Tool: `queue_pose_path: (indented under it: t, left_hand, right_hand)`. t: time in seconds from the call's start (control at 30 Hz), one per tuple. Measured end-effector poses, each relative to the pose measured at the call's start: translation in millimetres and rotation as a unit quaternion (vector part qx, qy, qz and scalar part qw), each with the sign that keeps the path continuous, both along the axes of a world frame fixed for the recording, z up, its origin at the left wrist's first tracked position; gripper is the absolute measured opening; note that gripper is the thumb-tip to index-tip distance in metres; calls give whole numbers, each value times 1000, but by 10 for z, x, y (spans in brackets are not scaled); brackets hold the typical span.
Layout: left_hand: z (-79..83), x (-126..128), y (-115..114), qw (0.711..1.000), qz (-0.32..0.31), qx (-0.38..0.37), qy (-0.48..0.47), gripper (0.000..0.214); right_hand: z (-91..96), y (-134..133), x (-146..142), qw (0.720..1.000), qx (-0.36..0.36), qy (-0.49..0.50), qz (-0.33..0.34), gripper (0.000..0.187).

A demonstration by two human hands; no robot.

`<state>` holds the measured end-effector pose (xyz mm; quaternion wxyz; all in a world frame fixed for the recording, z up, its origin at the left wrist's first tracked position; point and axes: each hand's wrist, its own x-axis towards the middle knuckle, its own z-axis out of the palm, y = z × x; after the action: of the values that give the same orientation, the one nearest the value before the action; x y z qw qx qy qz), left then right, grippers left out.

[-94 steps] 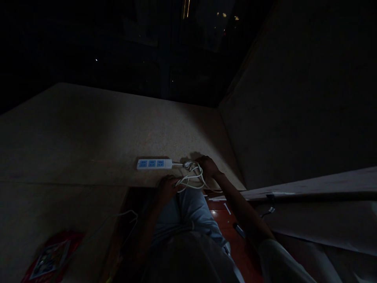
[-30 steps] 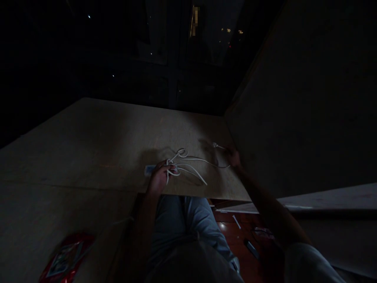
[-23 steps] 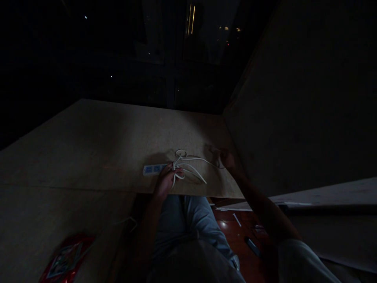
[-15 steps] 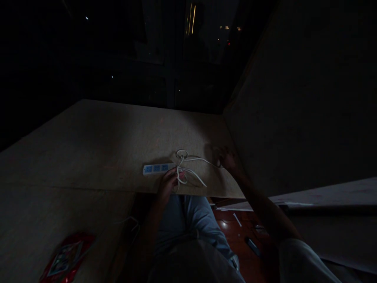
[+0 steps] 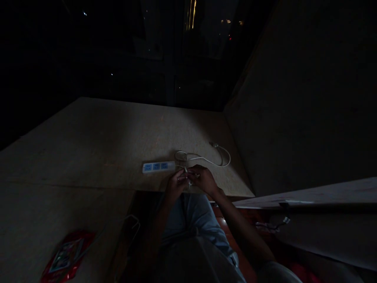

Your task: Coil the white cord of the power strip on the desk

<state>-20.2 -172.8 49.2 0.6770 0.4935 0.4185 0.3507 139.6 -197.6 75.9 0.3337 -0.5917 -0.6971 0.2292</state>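
A white power strip (image 5: 159,166) with blue sockets lies near the table's front edge. Its white cord (image 5: 203,158) loops across the wood to the right and ends in a plug (image 5: 216,146). Just right of the strip, my left hand (image 5: 176,184) is closed on a bunched part of the cord. Pressed close beside it, my right hand (image 5: 204,179) also has its fingers closed on the cord. The fingers hide much of the bunch, and the picture is dark.
On the lower left of the wooden table (image 5: 118,129) lies a red packet (image 5: 66,253). A thin white wire (image 5: 134,222) hangs at the table's edge. A dark panel (image 5: 294,118) rises on the right, and dark window panes (image 5: 123,51) stand behind the table.
My right hand has come left from the table's right side to meet my left hand at the cord bunch. The plug end now lies loose on the table, with the cord curving to it.
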Motion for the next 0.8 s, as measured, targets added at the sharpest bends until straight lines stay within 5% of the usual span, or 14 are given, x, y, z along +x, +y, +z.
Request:
queue_pose_path:
  t: [0.2, 0.43, 0.6, 0.8]
  left_hand:
    - [-77, 40, -45, 996, 43, 63, 45, 49]
    - [-11, 95, -160, 987, 37, 145, 49, 56]
    - [12, -155, -248, 983, -1, 175, 63, 48]
    - [-39, -527, -277, 979, -32, 147, 139, 25]
  right_hand:
    - [-45, -87, 88, 998, 2, 67, -14, 24]
    - [-93, -90, 142, 974, -24, 172, -144, 28]
    - [-136, -42, 331, 956, -4, 194, -221, 34]
    - [-212, -92, 365, 969, 23, 141, -202, 35]
